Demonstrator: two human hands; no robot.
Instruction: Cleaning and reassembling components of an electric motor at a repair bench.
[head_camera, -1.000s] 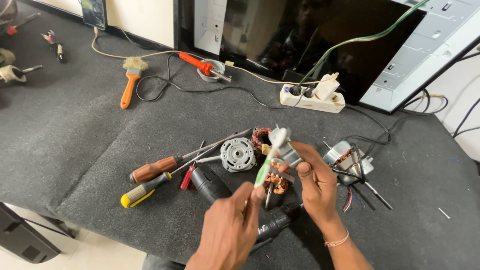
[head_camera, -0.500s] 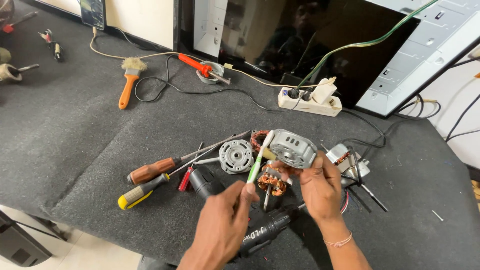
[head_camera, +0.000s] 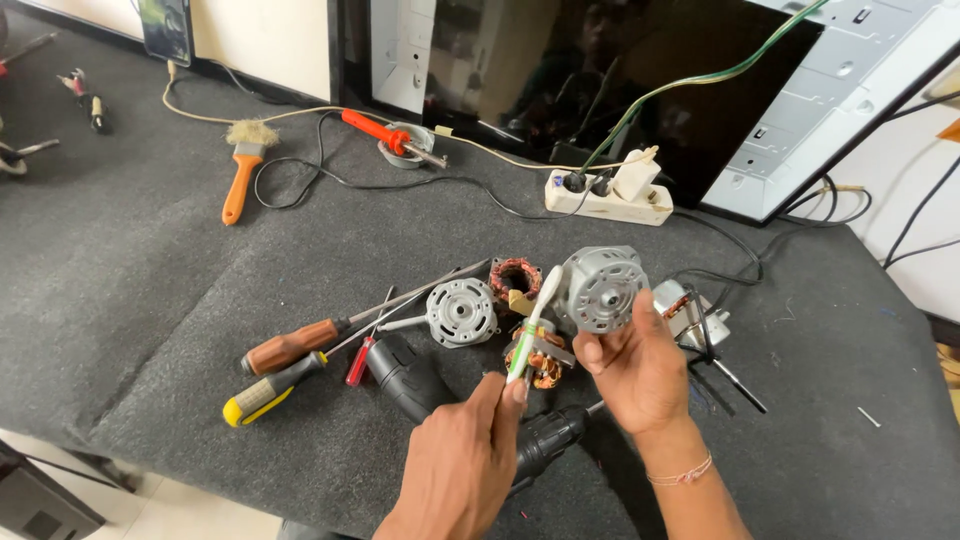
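Observation:
My right hand (head_camera: 635, 370) holds up a round grey metal motor housing (head_camera: 600, 288), its face turned toward me. My left hand (head_camera: 462, 462) grips a white and green toothbrush (head_camera: 532, 320) by its handle, with the head raised beside the housing's left edge. Just below them on the grey mat (head_camera: 150, 300) lie a copper-wound motor part (head_camera: 540, 362), a second grey end cover (head_camera: 461, 312) and a wound stator ring (head_camera: 515, 277).
Screwdrivers (head_camera: 290, 347) and a black power drill (head_camera: 420, 380) lie left of my hands. Another motor part (head_camera: 690, 312) sits to the right. Farther back are a white power strip (head_camera: 605, 200), an orange-handled brush (head_camera: 240, 175), a soldering iron (head_camera: 385, 135) and a dark screen panel (head_camera: 560, 70).
My right hand has turned the grey housing so its round face shows and lifted it slightly. The toothbrush in my left hand has stayed alongside it.

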